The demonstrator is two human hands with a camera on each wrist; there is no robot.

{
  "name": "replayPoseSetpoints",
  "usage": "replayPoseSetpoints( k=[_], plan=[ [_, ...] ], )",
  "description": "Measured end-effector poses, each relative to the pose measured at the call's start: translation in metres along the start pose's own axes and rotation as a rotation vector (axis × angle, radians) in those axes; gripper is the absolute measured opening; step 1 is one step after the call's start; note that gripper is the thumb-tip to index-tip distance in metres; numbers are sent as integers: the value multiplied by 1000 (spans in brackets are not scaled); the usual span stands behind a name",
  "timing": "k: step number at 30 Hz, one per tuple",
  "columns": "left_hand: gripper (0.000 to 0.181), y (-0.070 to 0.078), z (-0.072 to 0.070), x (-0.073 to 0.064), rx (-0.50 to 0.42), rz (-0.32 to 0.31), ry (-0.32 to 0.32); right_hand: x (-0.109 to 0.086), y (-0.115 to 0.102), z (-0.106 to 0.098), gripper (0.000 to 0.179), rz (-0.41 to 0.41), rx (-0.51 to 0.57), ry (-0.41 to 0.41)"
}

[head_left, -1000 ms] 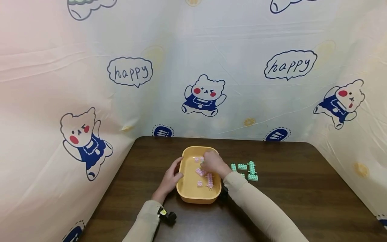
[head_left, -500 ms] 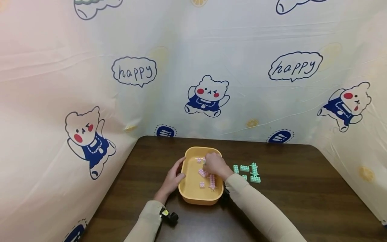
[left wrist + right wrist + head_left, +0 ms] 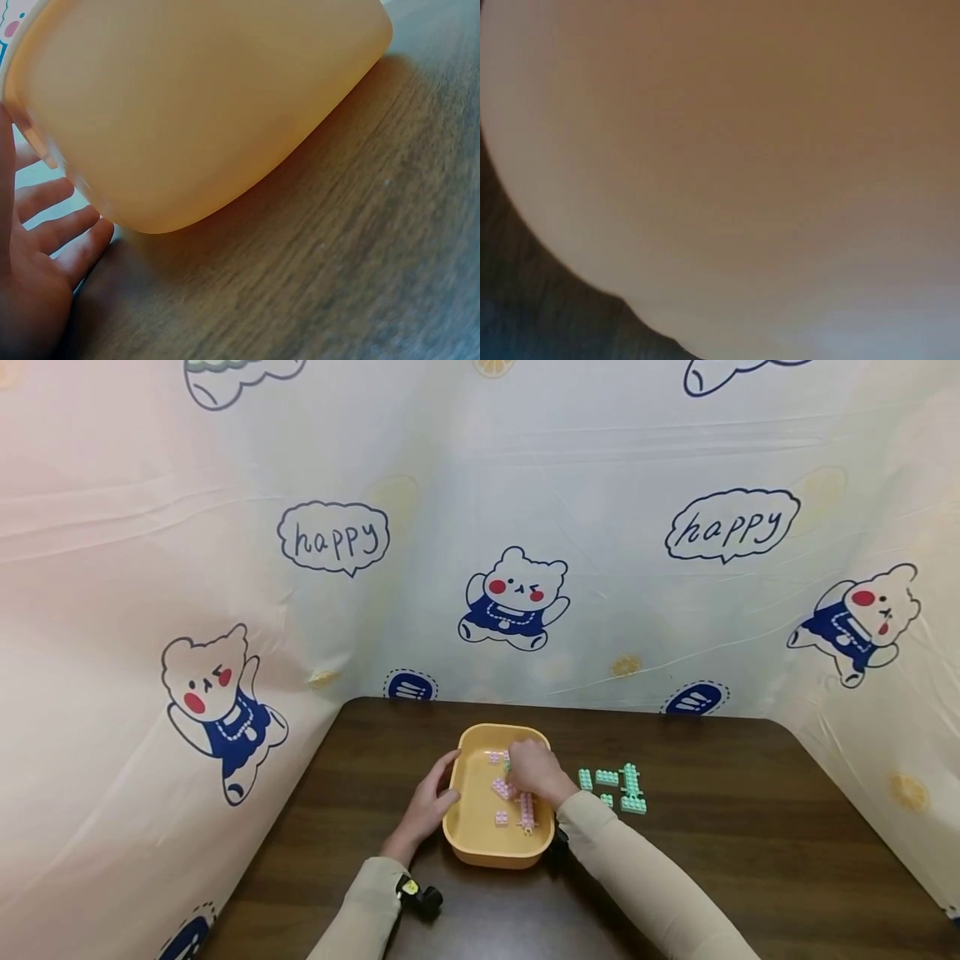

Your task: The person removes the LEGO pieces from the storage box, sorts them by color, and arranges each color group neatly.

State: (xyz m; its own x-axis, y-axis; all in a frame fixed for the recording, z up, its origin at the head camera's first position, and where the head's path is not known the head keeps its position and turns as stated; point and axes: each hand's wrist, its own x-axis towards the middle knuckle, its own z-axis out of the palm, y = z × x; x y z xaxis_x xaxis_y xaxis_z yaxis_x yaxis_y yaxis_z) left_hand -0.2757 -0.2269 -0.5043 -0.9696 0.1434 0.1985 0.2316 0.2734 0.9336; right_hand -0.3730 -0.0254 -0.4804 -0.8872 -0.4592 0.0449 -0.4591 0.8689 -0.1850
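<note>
A yellow plastic bin [image 3: 480,852] stands on the wooden table with several pink building bricks [image 3: 527,810] inside. My left hand [image 3: 426,806] grips the bin's left side, its thumb over the rim. In the left wrist view, the fingers [image 3: 64,229] meet the outer wall. My right hand [image 3: 534,768] reaches into the far right part of the bin with curled fingers. A bit of a green building brick [image 3: 507,767] shows at its fingertips, mostly hidden by the hand. The right wrist view is filled by a blurred, pale tan surface.
Right of the bin, several green building bricks [image 3: 632,781] lie on the table [image 3: 720,843]. A pale cloth backdrop [image 3: 600,610] with printed bears rises behind and on both sides. A small black wrist camera [image 3: 422,900] sits at the left cuff.
The head view has shifted slightly, then held still. The left hand keeps its place on the bin. Over the last half second, the green brick has come into view at the right fingertips.
</note>
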Motion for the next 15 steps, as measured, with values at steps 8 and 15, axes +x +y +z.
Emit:
replayPoseSetpoints(
  k=[8,15],
  plan=[
    [68,0,-1,1,-3,0,0,0,0,1,23,-18,-14,10],
    [68,-1,-1,0,5,-4,-7,0,-3,3,24,34,-24,8]
  ],
)
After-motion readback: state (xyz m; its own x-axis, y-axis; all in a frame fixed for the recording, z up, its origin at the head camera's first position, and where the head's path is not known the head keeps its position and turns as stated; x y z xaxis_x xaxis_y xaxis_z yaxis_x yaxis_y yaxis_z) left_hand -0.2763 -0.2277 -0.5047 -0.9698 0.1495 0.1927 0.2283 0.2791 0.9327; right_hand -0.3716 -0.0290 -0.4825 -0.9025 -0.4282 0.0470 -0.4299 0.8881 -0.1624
